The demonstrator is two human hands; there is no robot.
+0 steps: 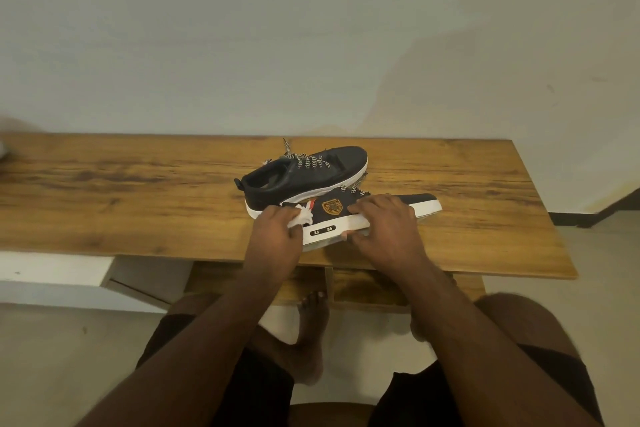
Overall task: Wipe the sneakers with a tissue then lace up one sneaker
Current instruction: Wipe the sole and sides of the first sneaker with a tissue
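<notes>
Wiping is under way: the left hand (pixel 273 236) pinches a white tissue (pixel 300 217) against the near sneaker (pixel 349 217), tipped on its side at the bench's (pixel 138 204) centre. The right hand (pixel 382 222) grips its sole. The second sneaker (pixel 304 177), at 12 o'clock, likely comes next.

Two sneakers on table (pixel 138 191), far sneaker (pixel 304 177) upright behind near sneaker (pixel 367 215), touching it, tissue (pixel 301 217) at near sneaker's left end, laces (pixel 353 189) between them.
</notes>
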